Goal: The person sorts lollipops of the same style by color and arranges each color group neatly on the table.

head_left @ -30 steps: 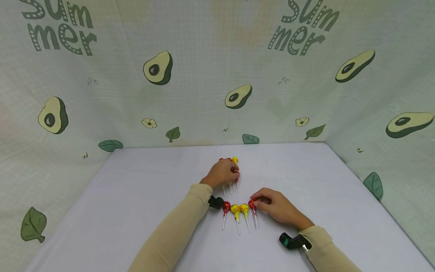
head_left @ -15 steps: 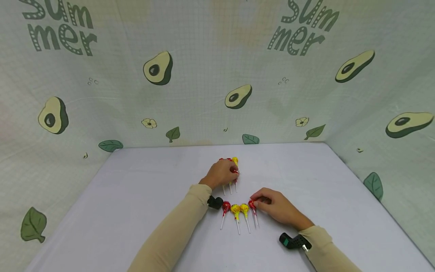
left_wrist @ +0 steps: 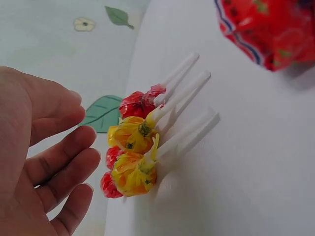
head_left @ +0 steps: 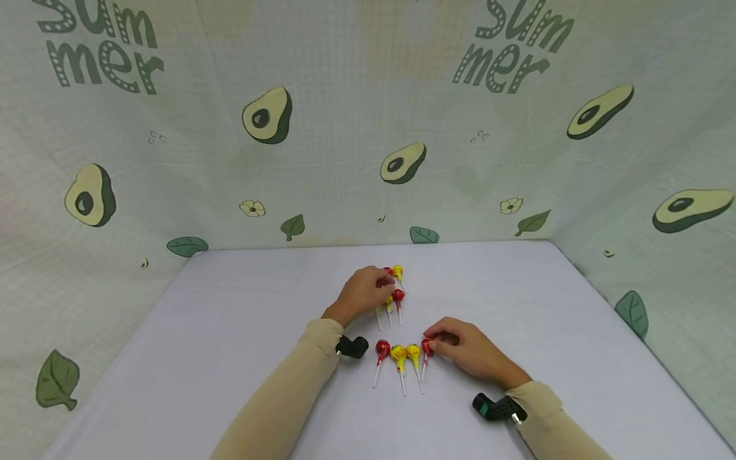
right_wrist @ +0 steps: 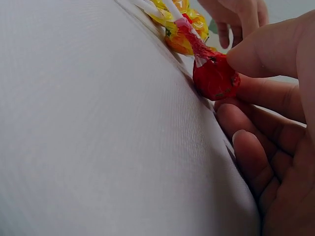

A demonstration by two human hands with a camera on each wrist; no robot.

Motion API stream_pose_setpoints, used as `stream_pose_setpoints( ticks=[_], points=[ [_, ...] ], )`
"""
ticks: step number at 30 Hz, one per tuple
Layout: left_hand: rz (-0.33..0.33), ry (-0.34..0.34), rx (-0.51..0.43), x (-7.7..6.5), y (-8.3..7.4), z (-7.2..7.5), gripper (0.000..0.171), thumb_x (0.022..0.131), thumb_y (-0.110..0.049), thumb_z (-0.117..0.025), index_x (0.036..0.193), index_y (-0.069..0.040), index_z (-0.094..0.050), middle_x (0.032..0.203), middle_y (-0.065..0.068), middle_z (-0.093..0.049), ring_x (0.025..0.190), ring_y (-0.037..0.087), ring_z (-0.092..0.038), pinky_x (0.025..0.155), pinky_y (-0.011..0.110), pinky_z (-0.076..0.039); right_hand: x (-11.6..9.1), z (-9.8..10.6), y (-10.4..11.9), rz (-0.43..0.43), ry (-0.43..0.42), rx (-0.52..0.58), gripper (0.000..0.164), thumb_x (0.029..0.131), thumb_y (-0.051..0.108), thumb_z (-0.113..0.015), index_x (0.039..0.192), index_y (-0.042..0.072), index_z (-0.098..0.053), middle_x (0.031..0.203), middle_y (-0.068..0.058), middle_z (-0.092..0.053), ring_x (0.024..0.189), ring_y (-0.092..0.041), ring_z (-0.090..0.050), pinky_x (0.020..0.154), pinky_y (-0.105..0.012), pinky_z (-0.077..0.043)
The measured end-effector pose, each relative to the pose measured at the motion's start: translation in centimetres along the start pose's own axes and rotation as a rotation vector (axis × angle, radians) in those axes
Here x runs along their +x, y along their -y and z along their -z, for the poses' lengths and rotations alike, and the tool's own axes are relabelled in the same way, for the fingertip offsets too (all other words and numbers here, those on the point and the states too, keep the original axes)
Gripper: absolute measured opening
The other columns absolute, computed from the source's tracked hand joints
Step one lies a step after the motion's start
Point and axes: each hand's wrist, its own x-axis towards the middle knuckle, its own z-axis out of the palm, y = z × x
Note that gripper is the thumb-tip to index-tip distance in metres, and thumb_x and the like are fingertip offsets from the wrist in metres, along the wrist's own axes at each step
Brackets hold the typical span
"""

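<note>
My right hand (head_left: 468, 348) pinches the head of a red lollipop (head_left: 427, 346) between thumb and fingers. That red head (right_wrist: 216, 78) lies against the table in the right wrist view. It ends a front row with two yellow lollipops (head_left: 413, 352) in the middle and another red lollipop (head_left: 382, 349) at the left. Farther back, my left hand (head_left: 362, 292) hovers by a second group, its fingers loosely bent and holding nothing. The left wrist view shows this group's yellow lollipops (left_wrist: 133, 174) and a red lollipop (left_wrist: 138, 104) apart from the fingertips. My left hand partly hides the group in the head view.
The lollipops lie on a white-covered table (head_left: 230, 300). Behind it rises a pale cloth (head_left: 339, 96) printed with avocados and leaves. A black wrist camera (head_left: 352, 347) on the left sleeve sits close to the front row's left end.
My left hand has drawn back to the left from the far group, uncovering its red lollipop at the right. The stick of the red lollipop in my right hand has swung left.
</note>
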Motion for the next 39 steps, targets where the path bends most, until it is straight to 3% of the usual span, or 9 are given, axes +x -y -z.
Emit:
stream_pose_setpoints(
  ticks=[7,11,20,29,35,39],
  points=[
    [-0.011,-0.064,-0.061,-2.3,0.8,0.9,0.019,0.097,-0.026,-0.066,0.110,-0.014,-0.075,0.094,-0.005,-0.062,0.091,0.014,-0.056,0.079,0.029,-0.050,0.0,-0.1,0.0,0.003,-0.001,-0.006,0.016,0.096,0.028,-0.068,0.110,0.022,-0.071,0.101,0.010,-0.065,0.088,-0.010,-0.058,0.077,-0.026,-0.048],
    [-0.023,-0.075,-0.065,-2.9,1.2,1.0,0.017,0.097,-0.024,-0.067,0.108,-0.014,-0.075,0.095,-0.005,-0.063,0.091,0.014,-0.057,0.079,0.029,-0.050,0.0,0.0,-0.1,0.001,0.001,-0.014,0.016,0.096,0.028,-0.069,0.111,0.022,-0.071,0.100,0.011,-0.064,0.088,-0.010,-0.058,0.077,-0.026,-0.048],
    [-0.031,-0.027,0.018,-1.3,0.7,0.2,0.018,0.095,-0.025,-0.069,0.109,-0.015,-0.075,0.096,-0.006,-0.063,0.090,0.013,-0.056,0.080,0.028,-0.050,0.0,-0.1,-0.4,0.006,0.006,-0.001,0.017,0.096,0.028,-0.068,0.111,0.021,-0.071,0.102,0.010,-0.064,0.089,-0.010,-0.058,0.077,-0.027,-0.048],
    [0.016,0.026,0.104,0.1,0.0,-0.4,0.017,0.094,-0.026,-0.069,0.107,-0.017,-0.075,0.099,-0.005,-0.065,0.089,0.014,-0.057,0.080,0.030,-0.051,0.2,0.0,-0.2,-0.004,0.005,-0.004,0.015,0.096,0.029,-0.068,0.110,0.026,-0.070,0.101,0.013,-0.064,0.090,-0.010,-0.059,0.079,-0.027,-0.049],
    [0.019,0.018,0.142,0.5,-0.2,-1.1,0.020,0.093,-0.029,-0.070,0.108,-0.017,-0.076,0.099,-0.004,-0.066,0.090,0.015,-0.058,0.081,0.031,-0.051,0.2,0.0,-0.2,0.015,-0.001,-0.002,0.014,0.096,0.027,-0.069,0.110,0.025,-0.071,0.099,0.013,-0.064,0.089,-0.009,-0.059,0.078,-0.027,-0.049],
    [-0.013,0.003,0.210,0.8,-0.5,-1.4,0.022,0.092,-0.031,-0.072,0.109,-0.019,-0.078,0.098,-0.005,-0.069,0.089,0.014,-0.060,0.081,0.033,-0.050,0.0,0.0,-0.2,0.020,0.006,0.017,0.014,0.096,0.026,-0.068,0.110,0.022,-0.071,0.100,0.011,-0.065,0.089,-0.010,-0.059,0.078,-0.027,-0.049]
  ],
)
